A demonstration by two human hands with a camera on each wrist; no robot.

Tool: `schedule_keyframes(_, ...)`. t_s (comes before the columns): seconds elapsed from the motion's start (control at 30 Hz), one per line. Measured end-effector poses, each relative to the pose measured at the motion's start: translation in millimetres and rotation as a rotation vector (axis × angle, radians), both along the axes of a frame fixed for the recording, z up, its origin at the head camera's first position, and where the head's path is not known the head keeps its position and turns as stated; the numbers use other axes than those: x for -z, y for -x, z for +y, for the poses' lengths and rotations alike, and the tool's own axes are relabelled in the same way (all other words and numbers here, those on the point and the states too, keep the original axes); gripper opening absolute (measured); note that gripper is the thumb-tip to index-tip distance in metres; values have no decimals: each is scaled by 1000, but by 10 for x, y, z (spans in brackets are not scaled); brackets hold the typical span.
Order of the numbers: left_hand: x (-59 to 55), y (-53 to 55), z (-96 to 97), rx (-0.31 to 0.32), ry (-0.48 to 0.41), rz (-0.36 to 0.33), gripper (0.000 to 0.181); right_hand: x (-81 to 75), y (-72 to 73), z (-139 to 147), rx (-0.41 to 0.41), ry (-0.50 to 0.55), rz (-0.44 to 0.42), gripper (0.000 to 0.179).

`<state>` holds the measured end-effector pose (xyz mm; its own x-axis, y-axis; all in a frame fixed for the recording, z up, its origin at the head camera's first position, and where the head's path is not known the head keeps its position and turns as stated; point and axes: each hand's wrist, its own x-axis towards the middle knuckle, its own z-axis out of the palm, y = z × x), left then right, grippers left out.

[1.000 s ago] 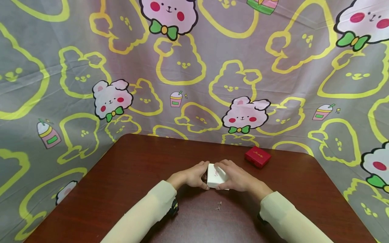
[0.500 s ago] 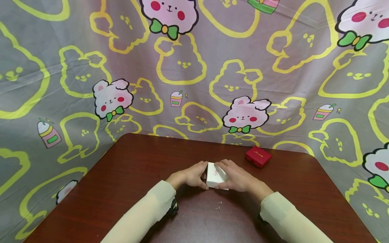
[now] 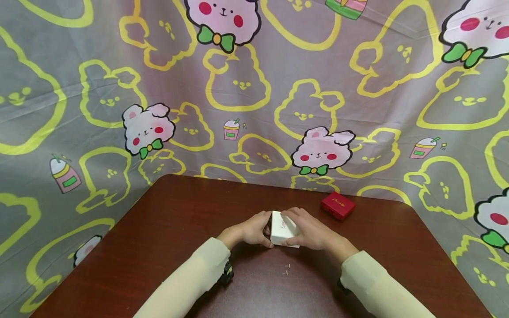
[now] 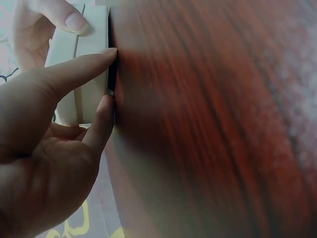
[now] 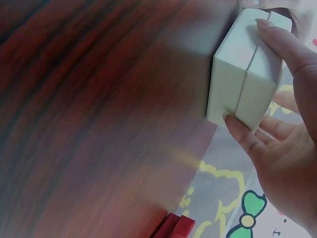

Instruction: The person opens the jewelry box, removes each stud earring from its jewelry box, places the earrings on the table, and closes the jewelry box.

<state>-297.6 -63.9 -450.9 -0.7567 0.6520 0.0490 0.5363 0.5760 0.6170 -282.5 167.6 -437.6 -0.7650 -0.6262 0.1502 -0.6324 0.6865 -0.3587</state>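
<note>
A small white lidded box point(image 3: 279, 227) with a faint reddish print on top stands on the table between both hands. In the left wrist view a thin seam runs round the box point(image 4: 91, 96) between lid and base. My left hand point(image 3: 253, 230) grips its left side low down, thumb in front and fingers at the back. On the right, my right hand point(image 3: 312, 229) holds the lid from the other end, its thumb on the near side and fingers over the top and end. Two tiny T-shaped metal pieces, perhaps stud earrings point(image 3: 285, 273), lie nearer me. What the box contains is hidden.
A red box point(image 3: 338, 206) with gold lettering sits at the back right of the dark wood table point(image 3: 191, 198). Behind the table hangs a grey patterned cloth point(image 3: 246, 123). Both wrists carry small black devices under pale sleeves.
Both hands keep their hold with hardly any movement. The white box's top edge shows slightly higher in the head view than before. The small metal pieces and red box stay put.
</note>
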Motion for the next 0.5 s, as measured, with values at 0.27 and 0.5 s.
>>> schedule_keyframes(0.27,-6,15,38,-22,8,58,80,4,21,19,-4,6,-1,79)
schedule_keyframes(0.5,7,51,65,-49,13,85,96,-10,49,3,-4,13,4,80)
